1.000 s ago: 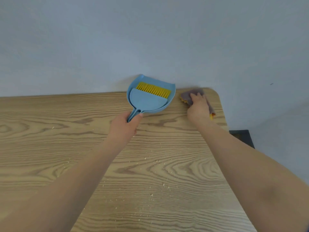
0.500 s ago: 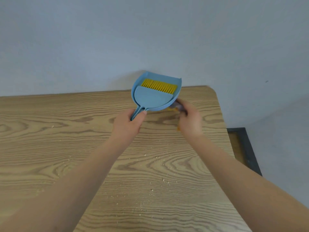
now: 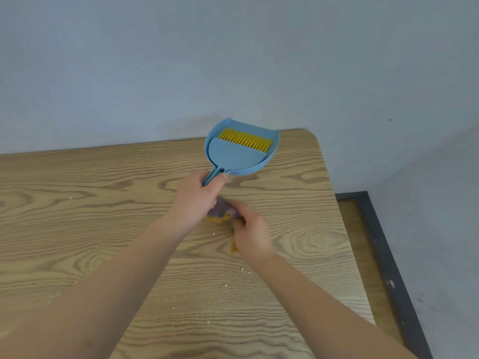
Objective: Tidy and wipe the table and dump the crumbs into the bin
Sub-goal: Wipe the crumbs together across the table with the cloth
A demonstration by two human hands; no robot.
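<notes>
Crumbs [image 3: 225, 285] lie scattered on the near table [image 3: 77, 229]. Right hand [image 3: 252, 235], blurred, has drawn the cloth [image 3: 220, 211] back from the far corner, fingers closed on it. Beyond, left hand [image 3: 198, 196] grips the dustpan [image 3: 241, 151] handle, now lifted; wiping appears imminent.

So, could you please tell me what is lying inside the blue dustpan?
A blue hand brush lies nested in the dustpan, yellow bristles towards the wall. Its handle sits over the pan's, gripped by the left hand. The brush hides the pan's floor, so any crumbs there cannot be seen.
</notes>
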